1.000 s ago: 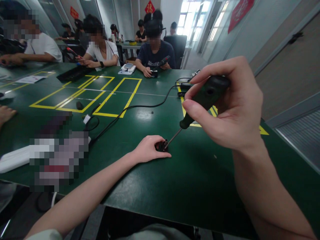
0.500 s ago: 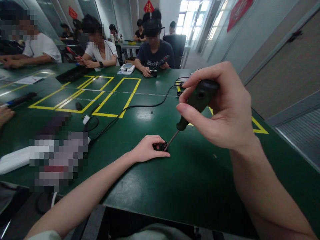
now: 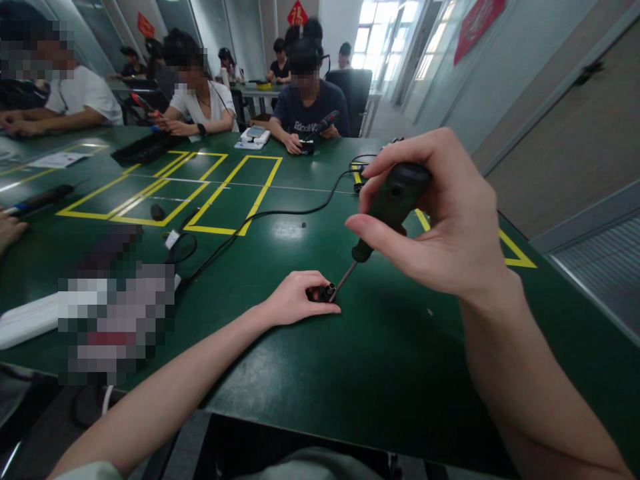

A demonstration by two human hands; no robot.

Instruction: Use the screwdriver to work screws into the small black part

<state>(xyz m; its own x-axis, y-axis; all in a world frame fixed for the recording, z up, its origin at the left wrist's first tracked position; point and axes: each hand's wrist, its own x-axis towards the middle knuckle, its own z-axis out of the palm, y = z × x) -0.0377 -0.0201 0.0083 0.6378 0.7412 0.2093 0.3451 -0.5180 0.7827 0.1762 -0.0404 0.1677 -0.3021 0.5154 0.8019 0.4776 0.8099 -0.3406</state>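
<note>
Standing beside the dark green table (image 3: 380, 373), I see the person's right hand (image 3: 450, 227) raised above it and closed around a screwdriver with a dark green plastic handle (image 3: 393, 200). The thumb and the first fingers wrap the handle, and the thin metal shaft (image 3: 346, 279) slopes down to the left. Its tip meets a small black part (image 3: 323, 292) that lies on the table near the front edge, almost in the middle of the person's reach. The left hand (image 3: 295, 300) rests flat on the surface and pinches this part between thumb and fingers, so both hands are closed, each on its own thing. How the tip sits in the part I cannot tell (it is too small and half hidden by the fingers). In my judgement the danger is a slip. The shaft comes in at a slant and not straight from above, so a push could make the tip jump out and hit the fingertips just beside it. It could also scratch the table top. The part is little and held only by a pinch, so it may turn or shoot away across the smooth surface. A thin black cable (image 3: 280, 213) runs over the table behind the hands, well apart from them, and past it are yellow tape rectangles (image 3: 220, 193). Other people sit at the far side, busy with their own tools.
</note>
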